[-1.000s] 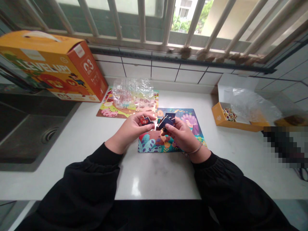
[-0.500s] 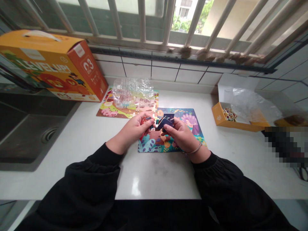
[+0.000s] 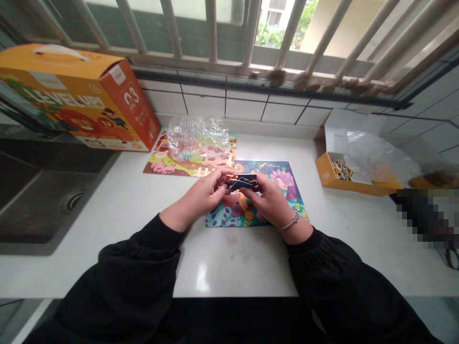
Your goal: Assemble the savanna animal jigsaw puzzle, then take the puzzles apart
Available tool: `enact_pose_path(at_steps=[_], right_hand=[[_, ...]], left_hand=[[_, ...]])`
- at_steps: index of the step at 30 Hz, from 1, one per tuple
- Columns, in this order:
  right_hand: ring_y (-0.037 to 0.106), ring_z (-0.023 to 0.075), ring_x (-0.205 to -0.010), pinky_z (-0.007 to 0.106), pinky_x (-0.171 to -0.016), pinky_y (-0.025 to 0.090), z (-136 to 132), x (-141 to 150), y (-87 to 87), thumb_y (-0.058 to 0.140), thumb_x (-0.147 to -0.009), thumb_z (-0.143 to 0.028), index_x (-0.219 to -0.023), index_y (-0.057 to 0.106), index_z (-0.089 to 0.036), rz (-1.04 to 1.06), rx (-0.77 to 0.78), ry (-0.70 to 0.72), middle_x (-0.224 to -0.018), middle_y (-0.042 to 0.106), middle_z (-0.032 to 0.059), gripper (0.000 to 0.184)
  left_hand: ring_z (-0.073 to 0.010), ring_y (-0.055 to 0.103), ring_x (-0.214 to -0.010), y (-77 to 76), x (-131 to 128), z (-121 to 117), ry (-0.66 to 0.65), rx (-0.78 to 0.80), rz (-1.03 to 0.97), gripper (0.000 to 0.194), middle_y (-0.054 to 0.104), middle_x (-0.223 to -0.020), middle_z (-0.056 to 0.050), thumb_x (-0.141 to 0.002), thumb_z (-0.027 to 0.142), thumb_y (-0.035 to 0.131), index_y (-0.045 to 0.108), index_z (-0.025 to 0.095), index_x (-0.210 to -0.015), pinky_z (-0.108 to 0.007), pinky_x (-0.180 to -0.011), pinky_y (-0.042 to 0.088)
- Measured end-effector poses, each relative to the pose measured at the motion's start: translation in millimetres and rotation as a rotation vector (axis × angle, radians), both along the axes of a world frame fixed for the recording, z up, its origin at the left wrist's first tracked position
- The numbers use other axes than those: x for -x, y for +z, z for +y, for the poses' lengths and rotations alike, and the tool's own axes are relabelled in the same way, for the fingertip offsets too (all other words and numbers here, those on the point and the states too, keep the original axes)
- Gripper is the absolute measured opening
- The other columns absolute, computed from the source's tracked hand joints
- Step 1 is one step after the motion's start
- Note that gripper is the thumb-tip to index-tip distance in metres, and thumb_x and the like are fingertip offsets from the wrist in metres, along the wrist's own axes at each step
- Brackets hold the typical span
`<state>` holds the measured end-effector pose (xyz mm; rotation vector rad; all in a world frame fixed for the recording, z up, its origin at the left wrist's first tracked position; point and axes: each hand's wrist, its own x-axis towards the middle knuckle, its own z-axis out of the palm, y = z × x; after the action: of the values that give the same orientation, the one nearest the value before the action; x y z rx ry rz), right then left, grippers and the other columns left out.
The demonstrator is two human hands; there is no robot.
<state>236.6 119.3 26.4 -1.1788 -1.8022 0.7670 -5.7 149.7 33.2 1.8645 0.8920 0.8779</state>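
Note:
Several jigsaw puzzle pieces [image 3: 247, 181], dark blue with pale edges, sit in a loose stack between my hands. My right hand [image 3: 269, 195] is closed on the stack, thumb on the near side. My left hand [image 3: 211, 187] pinches at the left end of the same bundle, where a red patch shows; its fingertips partly hide what they grip. Beneath both hands lies a jigsaw puzzle [image 3: 222, 217] with a peacock and leaves in blue and purple. Behind it, a farm-scene puzzle [image 3: 163, 165] is partly covered by a crumpled clear plastic bag [image 3: 197, 136].
A large orange carton [image 3: 82, 100] with a white handle stands at the back left, beside a dark sink [image 3: 36, 205]. At the right, an open yellow box [image 3: 326, 174] holds puzzle pieces and clear plastic. Window bars [image 3: 211, 33] run along the back.
My left hand has moved right, closing the gap to the pieces in my right hand. The stack has turned flatter, and the two hands now meet at it.

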Motion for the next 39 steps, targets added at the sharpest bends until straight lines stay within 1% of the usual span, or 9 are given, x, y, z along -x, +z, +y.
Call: enact_pose_path(at_steps=[4,8,12,15,21,27,31,35,39], right_hand=[[0.066,0.0228,-0.087,0.041,-0.08,0.057,0.5,1.4,-4.0,0.078,-0.103,-0.04,-0.113,0.069,-0.027,0.087,0.024,0.027,-0.101,0.072,0.0034,0.019],[0.072,0.0246,-0.096,0.045,-0.088,0.061,2.9,2.2,-10.0,0.087,-0.096,-0.036,-0.129,0.065,-0.028,0.192,0.086,-0.008,-0.115,0.074,0.006,0.041],[0.069,0.0253,-0.097,0.044,-0.086,0.061,4.8,0.6,-8.8,0.087,-0.096,-0.032,-0.121,0.071,-0.027,0.05,0.013,-0.006,-0.113,0.072,0.0073,0.029],[0.068,0.0277,-0.105,0.046,-0.094,0.058,4.1,-0.4,-6.4,0.084,-0.098,-0.025,-0.119,0.073,-0.027,-0.117,-0.08,0.042,-0.111,0.073,0.007,0.024],[0.07,0.0298,-0.113,0.047,-0.1,0.057,1.8,-1.2,-7.0,0.082,-0.097,-0.019,-0.132,0.068,-0.027,-0.236,-0.073,0.075,-0.122,0.075,0.0091,0.039],[0.071,0.0315,-0.116,0.048,-0.102,0.055,1.8,-2.8,-5.8,0.078,-0.097,-0.015,-0.129,0.07,-0.026,-0.293,-0.08,0.117,-0.122,0.078,0.0104,0.034],[0.072,0.03,-0.107,0.045,-0.096,0.055,2.5,-3.9,-6.7,0.074,-0.104,-0.024,-0.117,0.074,-0.027,-0.29,-0.052,0.104,-0.113,0.08,0.009,0.013],[0.071,0.0293,-0.104,0.042,-0.09,0.054,3.3,-3.8,-8.4,0.073,-0.104,-0.024,-0.118,0.074,-0.026,-0.288,-0.001,0.053,-0.112,0.079,0.0089,0.014],[0.07,0.0283,-0.1,0.041,-0.088,0.053,3.5,-2.7,-8.0,0.072,-0.104,-0.024,-0.117,0.073,-0.026,-0.291,0.02,0.059,-0.11,0.079,0.0084,0.013]], left_hand=[[-0.0247,0.074,-0.113,0.0,0.8,1.8,0.051,-0.007,0.035,0.028,0.074,-0.135,-0.012,-0.109,0.025,0.055,0.065,0.021,-0.134,-0.043,-0.102,0.058],[-0.0244,0.074,-0.111,4.3,-1.3,-2.7,-0.011,0.041,-0.035,0.022,0.076,-0.122,-0.01,-0.107,0.027,0.061,0.067,0.02,-0.128,-0.042,-0.102,0.059],[-0.0265,0.078,-0.117,4.6,-3.7,-6.9,-0.139,0.175,-0.18,0.035,0.077,-0.128,-0.01,-0.1,0.032,0.077,0.063,0.023,-0.13,-0.044,-0.105,0.061],[-0.0261,0.078,-0.114,3.6,-3.6,-6.1,-0.123,0.087,-0.043,0.032,0.079,-0.123,-0.008,-0.098,0.032,0.08,0.068,0.023,-0.126,-0.042,-0.102,0.062],[-0.0218,0.075,-0.091,1.6,-1.9,-0.9,-0.081,-0.079,0.173,0.018,0.081,-0.108,-0.005,-0.098,0.027,0.077,0.077,0.022,-0.115,-0.034,-0.082,0.058],[-0.0217,0.07,-0.09,-0.7,-1.3,2.0,-0.062,-0.161,0.278,0.021,0.079,-0.104,-0.004,-0.093,0.014,0.075,0.077,0.021,-0.112,-0.035,-0.086,0.052],[-0.0241,0.071,-0.095,9.1,10.0,5.7,-0.047,-0.135,0.309,0.031,0.078,-0.114,-0.007,-0.092,0.028,0.085,0.075,0.022,-0.121,-0.035,-0.086,0.052],[-0.0289,0.067,-0.097,20.7,29.7,6.8,-0.061,-0.165,0.514,0.053,0.072,-0.105,-0.007,-0.072,0.05,0.104,0.074,0.021,-0.105,-0.038,-0.085,0.05],[-0.0318,0.066,-0.102,17.8,38.7,2.3,-0.092,-0.173,0.623,0.059,0.072,-0.106,-0.008,-0.062,0.049,0.109,0.073,0.022,-0.101,-0.04,-0.088,0.05]])
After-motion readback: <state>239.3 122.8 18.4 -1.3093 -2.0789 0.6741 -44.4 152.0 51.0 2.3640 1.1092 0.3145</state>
